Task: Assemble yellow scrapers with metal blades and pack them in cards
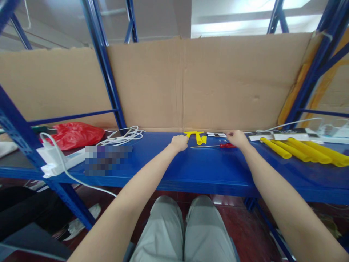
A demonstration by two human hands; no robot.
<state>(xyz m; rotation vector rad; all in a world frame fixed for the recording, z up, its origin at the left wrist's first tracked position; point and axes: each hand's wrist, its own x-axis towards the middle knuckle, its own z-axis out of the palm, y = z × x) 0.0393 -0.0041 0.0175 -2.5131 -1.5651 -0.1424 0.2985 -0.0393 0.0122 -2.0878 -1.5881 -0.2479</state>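
Note:
My left hand is closed around the left end of a yellow plastic part with arms branching from it. Against its right side sits a small yellow piece. My right hand has its fingers pinched together just above the table; whatever they hold is too small to make out. Directly below those fingers lies a screwdriver with a red handle, its thin shaft pointing left. Tiny screw-like bits lie between the hands, in front of a flat white and black item.
Several yellow tubes lie on the blue tabletop at right, near white and black boxes. At left are a power strip, a red plastic bag and coiled white cable. A cardboard sheet stands behind.

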